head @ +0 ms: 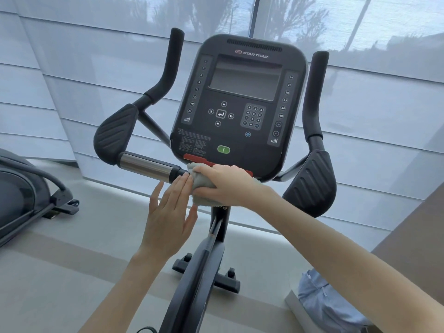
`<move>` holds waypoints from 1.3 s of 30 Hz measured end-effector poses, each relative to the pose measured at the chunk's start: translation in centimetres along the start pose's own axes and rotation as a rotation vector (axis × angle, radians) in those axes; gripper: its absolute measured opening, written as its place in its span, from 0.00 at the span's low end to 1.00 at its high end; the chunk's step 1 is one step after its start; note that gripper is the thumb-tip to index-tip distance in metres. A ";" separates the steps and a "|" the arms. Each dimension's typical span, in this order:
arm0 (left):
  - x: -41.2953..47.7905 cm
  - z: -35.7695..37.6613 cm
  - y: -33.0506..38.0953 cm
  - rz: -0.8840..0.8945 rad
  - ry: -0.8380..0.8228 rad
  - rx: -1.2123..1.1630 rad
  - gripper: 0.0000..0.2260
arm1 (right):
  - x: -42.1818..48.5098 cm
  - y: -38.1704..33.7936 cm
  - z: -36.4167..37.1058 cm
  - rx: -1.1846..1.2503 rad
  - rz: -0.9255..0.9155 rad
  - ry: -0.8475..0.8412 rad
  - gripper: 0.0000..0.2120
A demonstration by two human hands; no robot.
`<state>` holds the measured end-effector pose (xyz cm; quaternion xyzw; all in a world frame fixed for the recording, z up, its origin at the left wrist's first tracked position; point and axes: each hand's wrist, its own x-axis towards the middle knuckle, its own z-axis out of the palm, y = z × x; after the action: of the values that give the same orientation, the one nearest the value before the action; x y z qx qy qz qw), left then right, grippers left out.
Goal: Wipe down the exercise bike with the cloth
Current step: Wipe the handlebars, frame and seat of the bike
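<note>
The black exercise bike's console (pixel 240 104) faces me, with handlebars on both sides and a chrome bar (pixel 146 165) at the left. A grey cloth (pixel 201 182) is bunched against the handlebar just under the console's lower edge. My right hand (pixel 228 183) grips the cloth from above and presses it on the bar. My left hand (pixel 169 212) is flat with fingers together, its fingertips touching the cloth's left side and the bar end. The bike's stem (pixel 216 227) drops below the hands.
Another exercise machine (pixel 26 203) stands at the left on the floor. A light blue bag (pixel 324 301) lies at the lower right beside a brown wall edge. Windows with sheer blinds (pixel 72 68) fill the background. The bike's front foot (pixel 216 277) rests on the floor.
</note>
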<state>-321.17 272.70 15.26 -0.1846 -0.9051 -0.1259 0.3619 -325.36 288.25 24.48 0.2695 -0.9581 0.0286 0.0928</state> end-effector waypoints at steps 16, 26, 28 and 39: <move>-2.1 -2.9 7.0 -0.079 -0.167 0.101 0.24 | -10.3 4.7 -0.4 -0.380 -0.299 0.197 0.23; -12.4 -11.5 12.6 -0.395 -0.147 0.327 0.22 | -17.7 -0.2 -0.1 0.384 -0.647 0.302 0.19; -15.5 -13.6 13.7 -0.471 -0.176 0.374 0.22 | -18.9 -2.3 1.2 0.530 -0.654 0.249 0.19; -27.8 -21.3 17.8 -0.758 -0.306 0.446 0.21 | -22.9 -12.7 7.7 0.822 -0.726 0.063 0.21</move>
<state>-281.97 274.27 12.46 0.2253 -0.9566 -0.0228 0.1836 -300.77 288.34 12.54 0.5960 -0.7102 0.3746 0.0123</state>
